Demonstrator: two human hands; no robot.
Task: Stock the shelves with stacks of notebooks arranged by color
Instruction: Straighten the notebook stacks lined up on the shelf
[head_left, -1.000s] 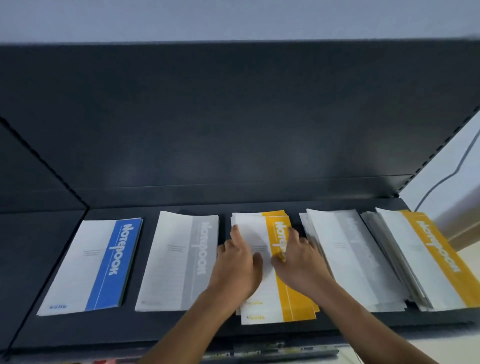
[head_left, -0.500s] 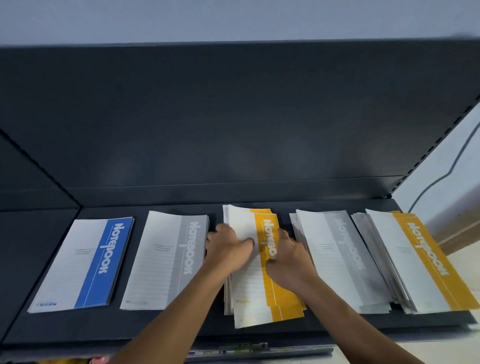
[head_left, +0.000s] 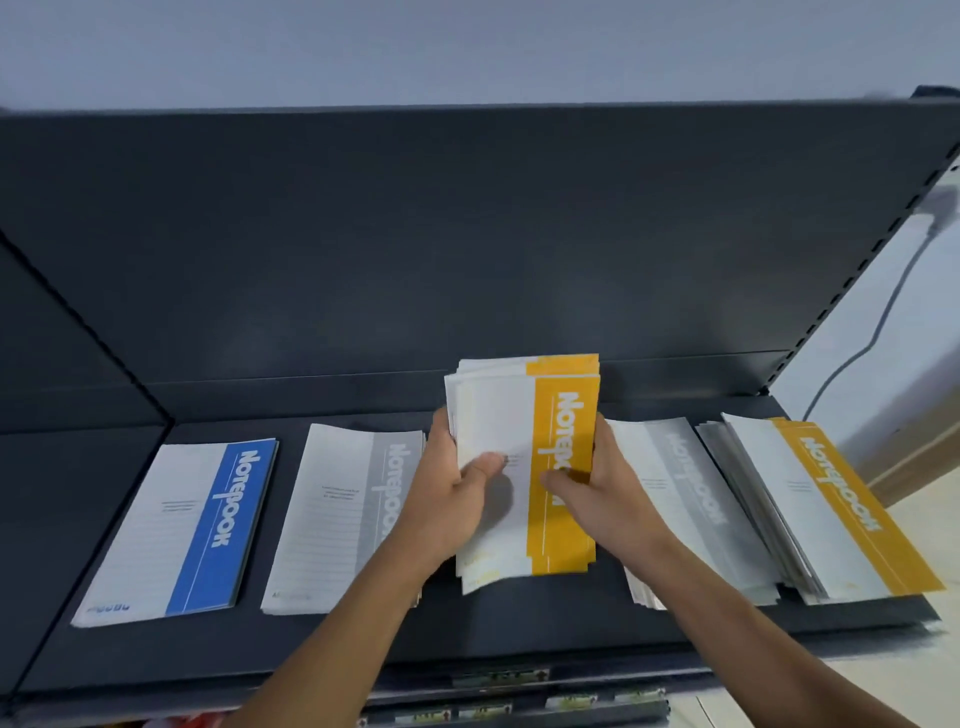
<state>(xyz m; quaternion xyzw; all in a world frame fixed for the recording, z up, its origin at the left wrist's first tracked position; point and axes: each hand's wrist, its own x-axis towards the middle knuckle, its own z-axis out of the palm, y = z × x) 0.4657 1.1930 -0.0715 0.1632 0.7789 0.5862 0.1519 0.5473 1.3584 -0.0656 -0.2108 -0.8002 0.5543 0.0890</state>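
Observation:
A stack of yellow-and-white notebooks (head_left: 524, 415) is tilted up off the dark shelf (head_left: 519, 634), its near edge low. My left hand (head_left: 447, 499) grips its left side with the thumb on the cover. Gripping the right side is my right hand (head_left: 602, 493), thumb on the yellow band. On the shelf lie a blue notebook stack (head_left: 182, 525), a grey stack (head_left: 332, 509), another grey stack (head_left: 691, 499) and a second yellow stack (head_left: 821, 504).
The shelf's dark back panel (head_left: 467, 234) rises behind the stacks. A perforated upright (head_left: 852, 280) closes the right end. A cable (head_left: 878, 322) hangs on the wall to the right. Price-tag strips (head_left: 498, 680) run along the shelf's front edge.
Both hands have taken the middle yellow stack by its sides and lifted its far end off the shelf; before, it lay flat under my hands.

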